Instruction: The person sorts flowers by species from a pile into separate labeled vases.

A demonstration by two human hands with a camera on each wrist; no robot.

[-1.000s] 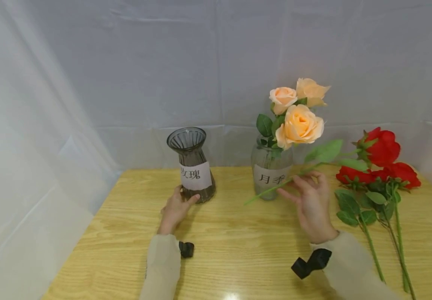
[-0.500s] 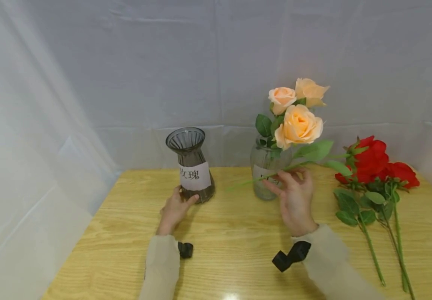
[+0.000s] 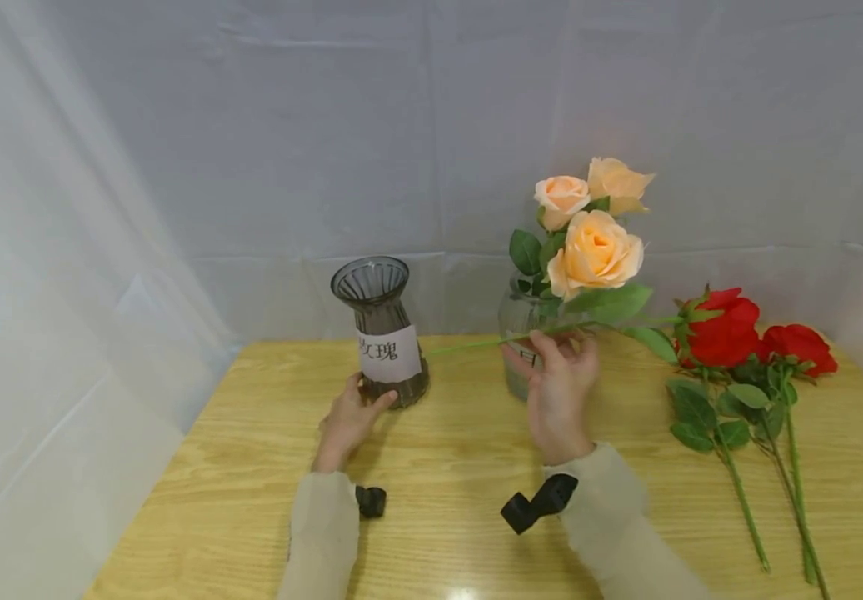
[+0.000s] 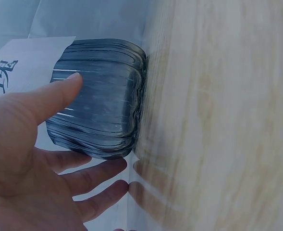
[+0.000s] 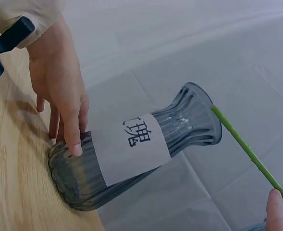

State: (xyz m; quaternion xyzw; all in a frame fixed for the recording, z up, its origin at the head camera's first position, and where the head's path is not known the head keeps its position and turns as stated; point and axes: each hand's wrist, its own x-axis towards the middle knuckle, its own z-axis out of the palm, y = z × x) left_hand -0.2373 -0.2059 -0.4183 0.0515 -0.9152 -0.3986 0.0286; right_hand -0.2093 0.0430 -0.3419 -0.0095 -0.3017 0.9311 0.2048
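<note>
A grey fluted glass vase (image 3: 381,317) with a flared mouth and a white label of Chinese characters stands on the table. My left hand (image 3: 347,423) holds it low, the thumb (image 4: 67,94) against the front and the fingers around the other side of the base. My right hand (image 3: 561,400) pinches a long-stemmed red rose (image 3: 725,327) by its green stem, bloom to the right and the stem's cut end towards the grey vase. In the right wrist view, that stem (image 5: 251,154) overlaps the vase's rim at its tip.
Behind my right hand stands a clear glass vase (image 3: 516,315) holding several peach roses (image 3: 601,252). Other red roses (image 3: 800,348) lie at the right with stems towards me. A wooden table (image 3: 431,517) is backed by a hanging grey-white sheet (image 3: 311,150).
My right hand has carried the red rose leftward, across the front of the clear vase, bringing its stem end near the grey vase. My left hand has kept its place on the grey vase.
</note>
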